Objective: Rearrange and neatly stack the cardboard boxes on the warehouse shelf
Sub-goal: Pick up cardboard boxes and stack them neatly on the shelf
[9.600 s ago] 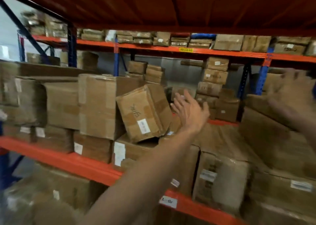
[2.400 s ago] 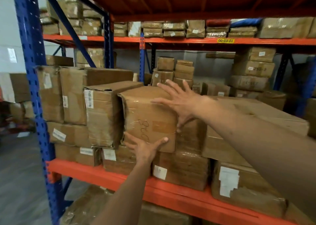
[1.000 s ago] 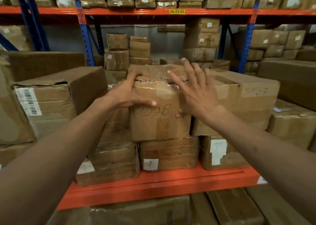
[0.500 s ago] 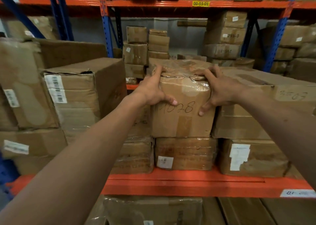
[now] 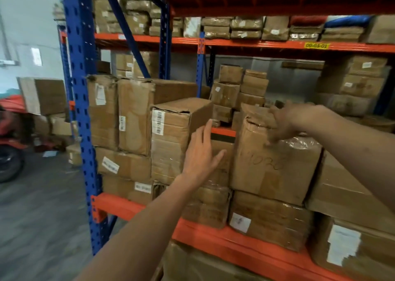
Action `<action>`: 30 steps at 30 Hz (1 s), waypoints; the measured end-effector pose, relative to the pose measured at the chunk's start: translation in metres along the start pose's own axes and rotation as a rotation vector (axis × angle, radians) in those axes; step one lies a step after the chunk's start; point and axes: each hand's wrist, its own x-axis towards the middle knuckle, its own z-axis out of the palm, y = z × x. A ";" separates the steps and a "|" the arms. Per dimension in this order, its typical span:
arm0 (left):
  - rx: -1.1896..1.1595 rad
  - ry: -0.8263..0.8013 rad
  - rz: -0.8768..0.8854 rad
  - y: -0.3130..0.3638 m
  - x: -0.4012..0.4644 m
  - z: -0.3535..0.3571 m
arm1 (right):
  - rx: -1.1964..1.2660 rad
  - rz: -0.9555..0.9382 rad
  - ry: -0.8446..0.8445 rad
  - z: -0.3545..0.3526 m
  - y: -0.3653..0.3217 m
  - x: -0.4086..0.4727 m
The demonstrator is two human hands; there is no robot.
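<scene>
A taped cardboard box with handwritten numbers (image 5: 275, 163) stands upright on a lower box (image 5: 271, 221) on the orange shelf beam (image 5: 213, 235). My right hand (image 5: 286, 120) rests blurred on its top left corner, fingers curled over the crumpled edge. My left hand (image 5: 203, 152) is open with fingers spread, in the gap between this box and a barcoded box (image 5: 171, 139) to its left, close to that box's side. A large box (image 5: 350, 191) sits to the right.
Blue uprights (image 5: 82, 109) frame the rack's left end. Taller boxes (image 5: 132, 114) stand left of the barcoded one. Small stacked boxes (image 5: 239, 90) sit at the back. The upper shelf (image 5: 256, 43) carries flat parcels. Grey floor and a red vehicle (image 5: 8, 144) lie left.
My left hand has come off the numbered box and opened in the gap to its left. My right hand stays at the box top. The view has swung left.
</scene>
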 end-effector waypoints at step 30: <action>0.442 -0.305 -0.006 -0.107 -0.009 -0.048 | 0.277 -0.004 0.250 -0.020 -0.185 -0.018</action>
